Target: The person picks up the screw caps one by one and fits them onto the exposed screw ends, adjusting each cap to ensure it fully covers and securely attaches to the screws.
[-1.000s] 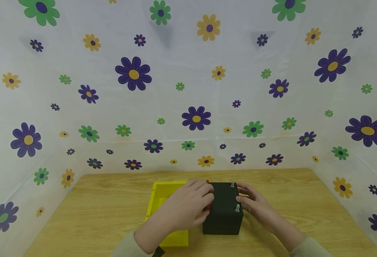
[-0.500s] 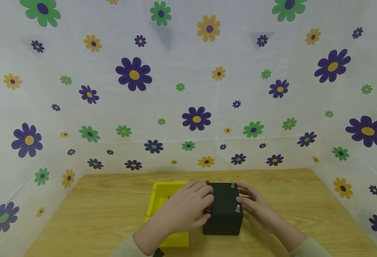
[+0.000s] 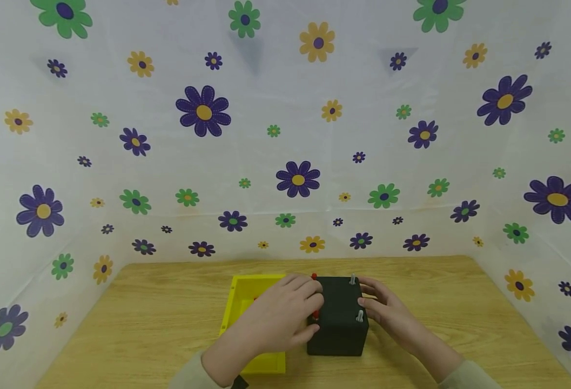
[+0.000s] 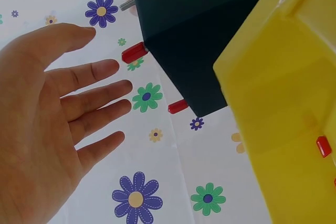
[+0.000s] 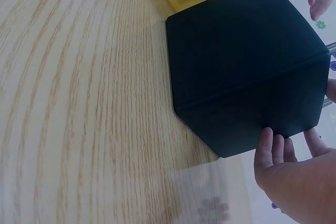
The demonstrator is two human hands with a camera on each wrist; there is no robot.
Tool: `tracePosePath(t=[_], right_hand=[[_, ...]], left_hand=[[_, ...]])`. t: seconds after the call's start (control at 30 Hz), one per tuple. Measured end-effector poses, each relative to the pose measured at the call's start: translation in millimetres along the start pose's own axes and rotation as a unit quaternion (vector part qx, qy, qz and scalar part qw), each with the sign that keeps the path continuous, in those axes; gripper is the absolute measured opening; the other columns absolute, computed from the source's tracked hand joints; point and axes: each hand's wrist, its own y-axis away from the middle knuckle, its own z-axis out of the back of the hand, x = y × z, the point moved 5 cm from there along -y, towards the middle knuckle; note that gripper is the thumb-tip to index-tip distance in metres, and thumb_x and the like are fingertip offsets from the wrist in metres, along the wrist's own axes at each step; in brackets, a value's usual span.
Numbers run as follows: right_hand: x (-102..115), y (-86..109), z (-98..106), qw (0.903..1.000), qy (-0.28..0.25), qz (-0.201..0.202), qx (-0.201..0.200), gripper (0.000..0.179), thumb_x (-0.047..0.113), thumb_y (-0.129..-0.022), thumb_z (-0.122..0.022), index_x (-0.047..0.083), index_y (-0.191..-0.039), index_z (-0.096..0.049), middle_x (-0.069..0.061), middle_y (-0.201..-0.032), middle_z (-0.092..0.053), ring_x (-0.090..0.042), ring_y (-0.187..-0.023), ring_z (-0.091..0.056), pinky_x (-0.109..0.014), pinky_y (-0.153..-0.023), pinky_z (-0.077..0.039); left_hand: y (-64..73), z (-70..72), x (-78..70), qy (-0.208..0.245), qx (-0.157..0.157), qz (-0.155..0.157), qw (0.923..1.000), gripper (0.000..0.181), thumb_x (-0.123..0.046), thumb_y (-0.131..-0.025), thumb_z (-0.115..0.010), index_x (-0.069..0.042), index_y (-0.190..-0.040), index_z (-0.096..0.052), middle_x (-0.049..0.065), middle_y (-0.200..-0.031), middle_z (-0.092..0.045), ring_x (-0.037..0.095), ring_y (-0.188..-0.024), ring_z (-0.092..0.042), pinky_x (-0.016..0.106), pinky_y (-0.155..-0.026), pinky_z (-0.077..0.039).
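Note:
A black box (image 3: 337, 300) stands on the table, with two grey metal pins, near one (image 3: 360, 315) and far one (image 3: 353, 279), along the right of its top. Two red caps, near one (image 4: 134, 52) and far one (image 4: 177, 107), stick out along its left edge. My left hand (image 3: 285, 310) hovers over that edge; in the left wrist view (image 4: 50, 100) its fingers are loosely extended, tips just short of the caps, holding nothing. My right hand (image 3: 387, 310) holds the box's right side, thumb at the top edge between the pins, fingertips on the side face (image 5: 257, 108).
A yellow bin (image 3: 228, 310) stands left of the box, partly hidden under my left forearm. Loose red pieces (image 4: 324, 147) lie in it. A dark object (image 3: 240, 382) shows at its near edge. Flower-patterned sheeting (image 3: 285, 135) walls the wooden table (image 3: 159, 319) on three sides.
Both hands and the box have stayed almost still. My left fingers have shifted slightly, and the far red cap shows a little more beside them.

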Motion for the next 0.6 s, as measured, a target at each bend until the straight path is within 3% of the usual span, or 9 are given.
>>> tracePosePath(t=[0.33,0.6], right_hand=[[-0.6,-0.1,-0.4,1.0000,0.002,0.002,-0.001,0.068,0.019,-0.108,-0.059,0.002,-0.165,-0.026,-0.029,-0.167,-0.029,-0.022,-0.131,-0.058,-0.021,-0.102,-0.055],[-0.8,-0.2,0.3,1.0000,0.002,0.004,-0.003,0.069,0.019,-0.107,-0.059,0.002,-0.165,-0.026,-0.029,-0.166,-0.030,-0.021,-0.130,-0.059,-0.021,-0.102,-0.055]], left_hand=[[2.5,4.3,3.0,-0.021,0.002,0.004,0.9998,0.029,-0.043,-0.099,-0.072,-0.020,-0.117,-0.069,-0.001,-0.136,-0.067,0.018,-0.132,-0.060,0.037,-0.123,-0.046],[6.5,3.6,8.8,0.008,0.015,0.023,0.9996,0.033,-0.040,-0.098,-0.073,-0.019,-0.124,-0.069,0.000,-0.141,-0.067,0.019,-0.135,-0.059,0.040,-0.124,-0.044]])
